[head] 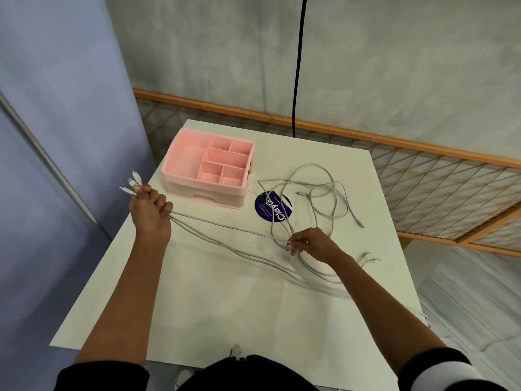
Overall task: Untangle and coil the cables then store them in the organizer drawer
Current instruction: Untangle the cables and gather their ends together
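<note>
white table: a pink organizer is set at the far left, a round dark sticker is stuck just right of it, and tangled grey cables are spread across the right half, overlapping the sticker.

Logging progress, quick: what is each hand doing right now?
Left hand: closed, holding a bunch of cable ends.
Right hand: closed, pinching one white cable by the tangle.
</note>
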`<action>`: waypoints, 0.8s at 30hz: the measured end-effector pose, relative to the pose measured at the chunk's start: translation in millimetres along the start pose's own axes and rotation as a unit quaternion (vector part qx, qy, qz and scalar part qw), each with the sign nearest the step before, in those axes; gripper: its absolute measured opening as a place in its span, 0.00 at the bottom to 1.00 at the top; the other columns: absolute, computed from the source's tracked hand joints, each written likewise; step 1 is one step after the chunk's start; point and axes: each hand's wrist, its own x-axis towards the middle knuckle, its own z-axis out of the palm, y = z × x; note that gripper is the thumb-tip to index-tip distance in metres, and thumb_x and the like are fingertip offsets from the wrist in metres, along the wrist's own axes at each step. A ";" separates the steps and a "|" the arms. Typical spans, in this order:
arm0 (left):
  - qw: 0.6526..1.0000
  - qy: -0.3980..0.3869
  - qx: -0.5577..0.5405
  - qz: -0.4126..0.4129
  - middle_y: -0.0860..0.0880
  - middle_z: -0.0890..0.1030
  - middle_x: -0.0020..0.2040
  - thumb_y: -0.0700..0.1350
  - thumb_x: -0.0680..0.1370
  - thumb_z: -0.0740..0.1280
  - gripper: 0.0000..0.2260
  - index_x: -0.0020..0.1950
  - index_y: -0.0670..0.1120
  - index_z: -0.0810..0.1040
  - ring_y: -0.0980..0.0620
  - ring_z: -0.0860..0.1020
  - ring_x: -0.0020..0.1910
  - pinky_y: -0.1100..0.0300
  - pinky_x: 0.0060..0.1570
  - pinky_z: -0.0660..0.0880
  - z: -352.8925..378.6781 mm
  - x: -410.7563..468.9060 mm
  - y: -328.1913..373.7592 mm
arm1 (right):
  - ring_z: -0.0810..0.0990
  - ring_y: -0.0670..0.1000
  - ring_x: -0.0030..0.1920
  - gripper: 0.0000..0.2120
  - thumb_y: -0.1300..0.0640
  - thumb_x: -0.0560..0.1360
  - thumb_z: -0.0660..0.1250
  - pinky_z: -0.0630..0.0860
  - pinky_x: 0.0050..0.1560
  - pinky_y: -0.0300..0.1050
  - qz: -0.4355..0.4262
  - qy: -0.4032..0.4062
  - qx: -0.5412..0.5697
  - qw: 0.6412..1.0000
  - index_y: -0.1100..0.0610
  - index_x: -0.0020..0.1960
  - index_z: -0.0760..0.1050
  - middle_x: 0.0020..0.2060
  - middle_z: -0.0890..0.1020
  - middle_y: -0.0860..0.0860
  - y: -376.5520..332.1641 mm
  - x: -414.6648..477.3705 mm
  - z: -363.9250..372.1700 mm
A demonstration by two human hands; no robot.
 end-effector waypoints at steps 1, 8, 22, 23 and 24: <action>1.000 -0.002 -0.003 0.000 0.55 0.62 0.25 0.48 0.84 0.54 0.16 0.37 0.49 0.68 0.58 0.57 0.22 0.67 0.22 0.55 0.8 0.0 0.0 | 0.83 0.48 0.41 0.08 0.59 0.78 0.65 0.77 0.46 0.42 -0.005 -0.013 0.001 1.000 0.56 0.46 0.83 0.36 0.85 0.52 -1.7 -1.0 -1.8; 1.000 -0.014 -0.019 0.008 0.56 0.62 0.24 0.50 0.84 0.53 0.17 0.36 0.49 0.67 0.58 0.57 0.21 0.68 0.22 0.55 1.4 4.5 7.1 | 0.82 0.46 0.43 0.09 0.51 0.79 0.62 0.72 0.58 0.48 0.017 -0.048 -0.138 0.989 0.47 0.49 0.82 0.31 0.80 0.33 15.2 -3.1 -11.4; 0.999 0.030 -0.004 0.035 0.57 0.62 0.22 0.50 0.84 0.52 0.17 0.35 0.50 0.66 0.59 0.57 0.21 0.68 0.21 0.54 -6.7 8.1 16.1 | 0.83 0.50 0.43 0.06 0.60 0.71 0.73 0.78 0.48 0.47 0.109 0.088 -0.105 0.985 0.54 0.47 0.85 0.42 0.86 0.48 56.9 -32.5 -25.4; 0.999 0.035 0.002 0.036 0.57 0.62 0.22 0.51 0.84 0.52 0.18 0.35 0.50 0.66 0.58 0.58 0.21 0.67 0.21 0.54 -7.6 7.0 16.8 | 0.82 0.49 0.43 0.06 0.59 0.71 0.73 0.78 0.46 0.44 0.125 0.100 -0.112 0.981 0.52 0.47 0.85 0.43 0.85 0.47 57.8 -36.2 -27.4; 0.998 0.041 0.007 0.036 0.57 0.62 0.22 0.51 0.84 0.52 0.17 0.35 0.50 0.65 0.58 0.58 0.21 0.67 0.21 0.54 -8.0 5.2 16.4 | 0.81 0.47 0.43 0.05 0.58 0.71 0.72 0.77 0.44 0.41 0.138 0.114 -0.120 0.977 0.51 0.47 0.84 0.43 0.85 0.45 58.1 -37.6 -29.5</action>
